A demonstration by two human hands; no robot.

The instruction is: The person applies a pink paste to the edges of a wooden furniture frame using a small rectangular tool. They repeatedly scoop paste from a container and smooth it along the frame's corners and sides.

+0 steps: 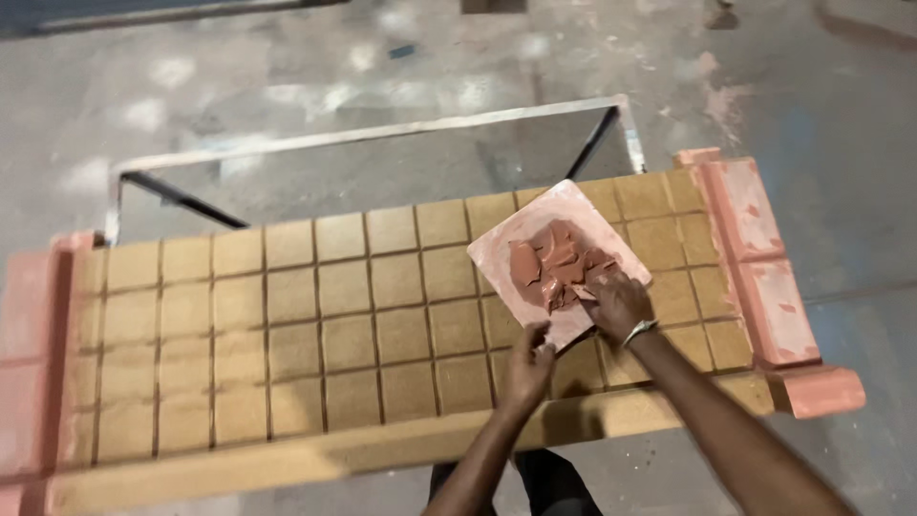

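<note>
Seen from above, on a wide tan slab (315, 325) marked with a grid of square blocks. Left hand (528, 366) laid at the near edge of a pink square tile (564, 205), thumb and fingers closed on that edge in a pinch, wrist pointing back toward the body. Right hand (618, 304) just to the right of the left one, palm down on the near right part of the same tile, fingers bent and pressed on a heap of reddish-brown paste (554, 263); cannot tell whether something small is gripped under the fingers. A light band (638, 332) on the right wrist.

Tile resting flat on the slab, turned so that one corner points away from the hands, directly ahead of both hands. Paste lying in broken thick flakes in the middle of the tile, just beyond the fingertips of the right hand, with bare pink surface all around it.

Far to the right of the right hand, a pink moulded end piece (764, 277) closing the slab; a similar pink piece (29, 334) far to the left of the left hand. Beyond the tile, away from both hands, a thin metal frame (382, 134) on a grey concrete floor (821, 105) with pale dusty patches. Below the hands, the near rim of the slab, and under it dark trousers (544, 483) of the person.
</note>
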